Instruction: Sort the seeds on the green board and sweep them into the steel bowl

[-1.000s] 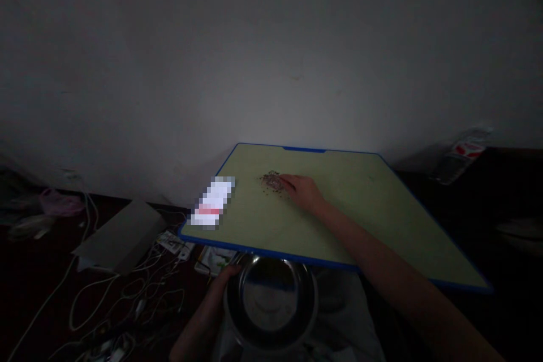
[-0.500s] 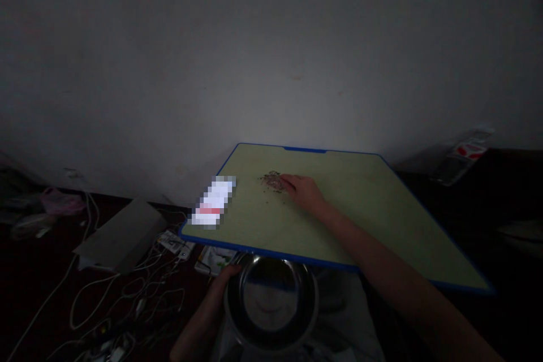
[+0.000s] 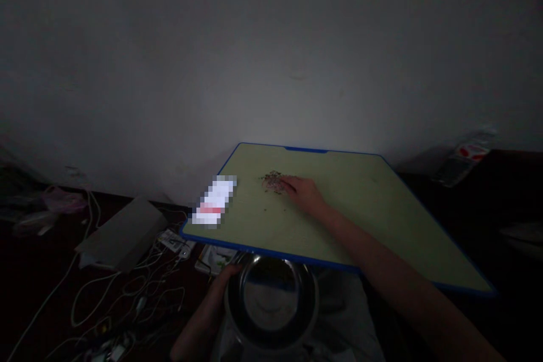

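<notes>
Left hand (image 3: 219, 289) is hooked around the near-left side of a round, shiny metal bowl (image 3: 314, 301), thumb at the rim, fingers hidden; it appears to grip the bowl, though how tightly cannot be told. Just beyond that hand, the bowl's far rim meets the near edge of a pale yellow-green worktop (image 3: 246, 223) bordered in blue.

Two tiny dark loose grains (image 3: 284, 210) lie on the worktop, between the right hand (image 3: 305, 192) and the bowl. They have shifted nearer the bowl over the last half second, so I judge that single pieces are being parted from the rest while most remains unsorted.

The right hand has its thumb and fingers nearly together at a small, speckled reddish-brown pile of grains (image 3: 272, 181), just left of the fingertips; whether it pinches any grain cannot be told. Left of that pile sits a bright white, pixelated rectangle (image 3: 214, 203) with a red band. Beyond both hands rises a plain grey wall (image 3: 271, 56).
</notes>
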Tool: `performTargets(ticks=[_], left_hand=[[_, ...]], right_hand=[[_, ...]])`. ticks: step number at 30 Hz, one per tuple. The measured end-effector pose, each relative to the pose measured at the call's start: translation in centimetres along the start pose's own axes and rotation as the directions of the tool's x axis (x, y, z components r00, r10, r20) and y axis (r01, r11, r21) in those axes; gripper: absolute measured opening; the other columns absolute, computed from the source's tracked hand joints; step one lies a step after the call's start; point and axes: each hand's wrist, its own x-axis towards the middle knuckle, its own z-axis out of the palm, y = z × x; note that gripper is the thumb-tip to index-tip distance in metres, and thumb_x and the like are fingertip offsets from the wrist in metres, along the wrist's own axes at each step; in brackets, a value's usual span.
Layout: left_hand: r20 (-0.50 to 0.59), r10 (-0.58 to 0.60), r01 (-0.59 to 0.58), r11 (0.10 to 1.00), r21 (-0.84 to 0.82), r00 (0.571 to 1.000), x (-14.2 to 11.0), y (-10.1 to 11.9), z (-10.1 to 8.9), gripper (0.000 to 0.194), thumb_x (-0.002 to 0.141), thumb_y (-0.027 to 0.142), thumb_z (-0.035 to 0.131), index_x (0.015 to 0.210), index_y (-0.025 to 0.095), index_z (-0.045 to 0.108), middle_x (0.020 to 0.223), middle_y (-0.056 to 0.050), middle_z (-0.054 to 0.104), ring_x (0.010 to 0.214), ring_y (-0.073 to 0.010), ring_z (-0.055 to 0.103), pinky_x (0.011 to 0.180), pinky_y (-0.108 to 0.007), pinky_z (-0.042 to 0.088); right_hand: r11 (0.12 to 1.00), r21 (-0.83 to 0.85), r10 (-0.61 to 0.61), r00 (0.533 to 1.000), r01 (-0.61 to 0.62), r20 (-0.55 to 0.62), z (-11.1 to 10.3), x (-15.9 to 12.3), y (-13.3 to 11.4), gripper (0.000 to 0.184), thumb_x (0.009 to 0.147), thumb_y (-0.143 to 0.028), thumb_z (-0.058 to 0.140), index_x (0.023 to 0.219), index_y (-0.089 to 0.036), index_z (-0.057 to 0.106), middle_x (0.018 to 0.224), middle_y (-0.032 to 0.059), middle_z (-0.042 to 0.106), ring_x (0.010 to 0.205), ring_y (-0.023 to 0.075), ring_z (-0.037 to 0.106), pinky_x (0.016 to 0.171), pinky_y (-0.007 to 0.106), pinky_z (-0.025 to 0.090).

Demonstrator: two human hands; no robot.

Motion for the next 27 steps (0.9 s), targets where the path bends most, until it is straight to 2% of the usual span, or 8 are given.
performTargets(ticks=[7,19,23,27], left_hand=[[-0.026,-0.084,0.085,0.996,0.012,0.996,1.6,-0.2,-0.6,0.032,0.088,0.034,0.056,0.116,0.018,0.059,0.120,-0.007,0.060,0.101,-0.0250,0.061,0.083,-0.043,0.053],[-0.082,-0.184,0.188,0.981,0.041,0.979,2.5,-1.7,-1.5,0.033,0.088,0.033,0.057,0.116,0.017,0.058,0.119,-0.007,0.060,0.100,-0.0249,0.061,0.082,-0.043,0.053],[-0.093,-0.189,0.194,0.980,0.050,0.978,2.8,-1.7,-1.5,0.033,0.088,0.033,0.057,0.117,0.016,0.058,0.119,-0.007,0.060,0.100,-0.0249,0.062,0.082,-0.043,0.053],[-0.072,-0.143,0.146,0.988,0.041,0.987,2.2,-1.5,-1.5,0.033,0.088,0.034,0.057,0.115,0.016,0.059,0.118,-0.006,0.061,0.100,-0.0259,0.061,0.082,-0.043,0.053]], right_hand=[[1.000,-0.007,0.012,0.999,-0.012,-0.030,0.1,0.0,0.1,0.031,0.093,-0.027,0.046,0.116,-0.024,0.067,0.113,0.0049,0.070,0.096,0.0212,0.067,0.089,0.035,0.050],[1.000,0.001,-0.024,0.999,0.024,-0.038,0.2,-0.1,0.0,0.030,0.092,-0.024,0.047,0.113,-0.022,0.068,0.111,0.0062,0.070,0.096,0.0204,0.067,0.089,0.033,0.050],[0.999,0.025,-0.026,0.999,0.027,-0.045,0.2,-0.1,-0.1,0.030,0.092,-0.025,0.047,0.113,-0.021,0.068,0.111,0.0067,0.070,0.095,0.0207,0.068,0.088,0.034,0.051],[0.999,0.034,-0.036,0.999,0.037,-0.038,0.3,-0.1,0.1,0.030,0.093,-0.026,0.047,0.113,-0.022,0.068,0.112,0.0062,0.070,0.096,0.0211,0.067,0.089,0.035,0.051]])
